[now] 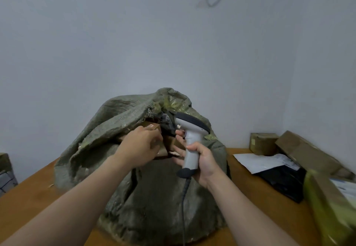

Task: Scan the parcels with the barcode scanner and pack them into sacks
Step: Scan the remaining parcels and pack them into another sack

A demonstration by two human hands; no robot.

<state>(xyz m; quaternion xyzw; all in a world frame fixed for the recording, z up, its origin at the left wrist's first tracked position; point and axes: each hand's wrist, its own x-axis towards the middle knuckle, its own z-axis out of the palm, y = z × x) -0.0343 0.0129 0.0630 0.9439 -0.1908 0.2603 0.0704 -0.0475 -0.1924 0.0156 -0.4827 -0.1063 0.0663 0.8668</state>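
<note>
Our right hand [202, 161] grips the barcode scanner [189, 140] upright by its handle. Just left of it, our left hand [140, 145] holds a brown parcel [154, 130] at the sack [154, 197] mouth. More parcels [263, 142] wait on the table [250, 197], nearer our right.

A bulging grey-green woven sack [154, 197] stands on the worktop [28, 197], its frayed mouth open toward the viewer. Inside the mouth lie brown cardboard parcels [163, 148], one small box [152, 126] uppermost at the opening. A grey pistol-grip barcode scanner [189, 140] with a dark head is upright just before the mouth, its black cable hanging down the sack's front. More parcels [263, 142] lie to the right, well apart.
</note>
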